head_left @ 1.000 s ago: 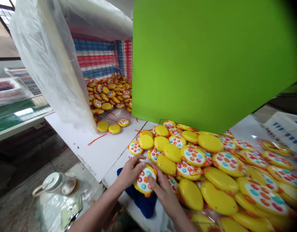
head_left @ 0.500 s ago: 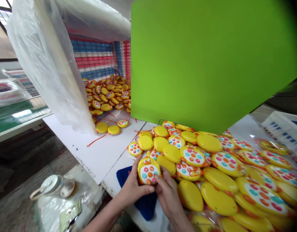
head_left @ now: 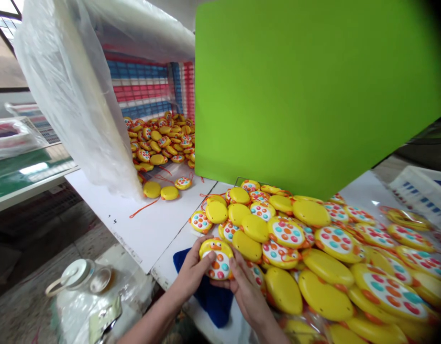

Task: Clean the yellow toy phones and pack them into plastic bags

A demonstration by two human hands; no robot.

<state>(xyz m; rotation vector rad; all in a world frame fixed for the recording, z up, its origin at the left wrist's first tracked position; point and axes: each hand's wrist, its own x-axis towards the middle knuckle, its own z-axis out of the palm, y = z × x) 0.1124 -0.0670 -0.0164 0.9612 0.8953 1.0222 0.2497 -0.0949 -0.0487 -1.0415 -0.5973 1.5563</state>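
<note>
Both hands hold one yellow duck-shaped toy (head_left: 217, 258) with coloured buttons, face up, over a blue cloth (head_left: 209, 297) at the table's near edge. My left hand (head_left: 192, 274) grips its left side, thumb on the button face. My right hand (head_left: 246, 292) cups it from below and from the right, fingers pressed on the buttons. Right beside it lies a big heap of the same yellow toys (head_left: 314, 248), some face up, some showing plain yellow backs.
A large green panel (head_left: 306, 91) hides the upper middle. A second heap of toys (head_left: 161, 141) lies at the back under a clear plastic sheet (head_left: 77, 95). Two loose toys (head_left: 160, 190) rest on the white table (head_left: 148, 224). A plastic jug (head_left: 84, 291) stands on the floor at left.
The toy has been turned in my hands and now sits a little lower, duck face at the top. My left thumb has come onto its front.
</note>
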